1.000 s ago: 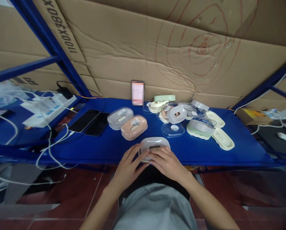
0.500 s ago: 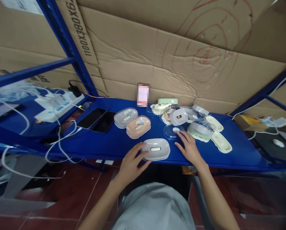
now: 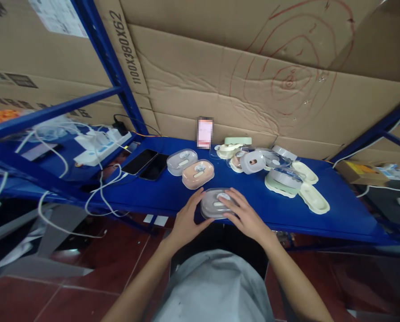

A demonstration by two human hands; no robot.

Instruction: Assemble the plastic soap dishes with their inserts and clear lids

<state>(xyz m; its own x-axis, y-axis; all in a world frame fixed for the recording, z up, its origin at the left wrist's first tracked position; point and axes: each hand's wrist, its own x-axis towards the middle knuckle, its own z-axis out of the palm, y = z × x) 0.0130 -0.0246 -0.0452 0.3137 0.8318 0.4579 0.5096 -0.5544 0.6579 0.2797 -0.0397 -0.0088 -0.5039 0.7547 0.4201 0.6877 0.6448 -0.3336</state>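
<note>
At the front edge of the blue table, a rounded grey plastic box [image 3: 208, 209] with a white bar-shaped piece in its middle lies between my hands. A clear lid [image 3: 223, 196] bearing a round sticker now covers it. My left hand [image 3: 186, 222] clasps the box's left side, thumb at the front and fingers behind. From the right, my right hand [image 3: 248, 218] grips the lid and box, its fingers over the lid's top and edge. Just behind stand a lidded peach box [image 3: 197, 175] and a lidded grey box [image 3: 181, 162].
Several box parts and clear lids are heaped at the back right, including a grey piece [image 3: 253, 162], a green base [image 3: 280, 185] and cream trays [image 3: 314, 199]. Two dark phones [image 3: 141, 161] lie left, beside white cables and a power strip [image 3: 99, 152]. A lit phone [image 3: 205, 133] leans against cardboard.
My right hand has brought the clear lid from the table behind onto the grey box. My left hand stays at the box's left side. The camera view has shifted slightly.
</note>
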